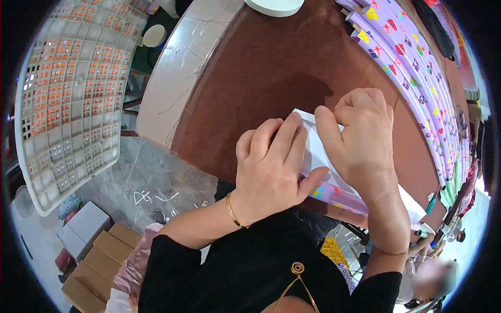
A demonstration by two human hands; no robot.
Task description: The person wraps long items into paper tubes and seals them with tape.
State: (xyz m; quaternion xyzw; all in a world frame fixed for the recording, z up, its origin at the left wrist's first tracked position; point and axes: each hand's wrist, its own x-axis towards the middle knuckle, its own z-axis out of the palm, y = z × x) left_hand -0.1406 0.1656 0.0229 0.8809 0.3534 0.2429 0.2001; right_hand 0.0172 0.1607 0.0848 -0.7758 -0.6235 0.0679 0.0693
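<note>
Leaning over a brown-covered table (250, 68), the person has both hands close together above a white sheet (316, 148). The left hand (274, 164) is mostly open, palm down, its fingers stretched away from the body and its thumb out to the side; the fingers lie at the sheet's left edge. The right hand (362, 135) is bent at the wrist, fingers curled in and thumb pointing toward the left hand; its palm side is hidden, so whether it has hold of anything cannot be told.

The white sheet shows between the two hands and runs on beneath the right wrist. A purple patterned wrap (339, 196) lies along the sheet's near side, just beside the left thumb and passing under the right forearm.

Beyond the right hand, purple patterned rolls (412, 68) lie side by side. A white round object (275, 6) sits well beyond both hands. A white plastic crate (78, 78) stands far out to the left of the left hand, with cardboard boxes (99, 266) nearer the body.
</note>
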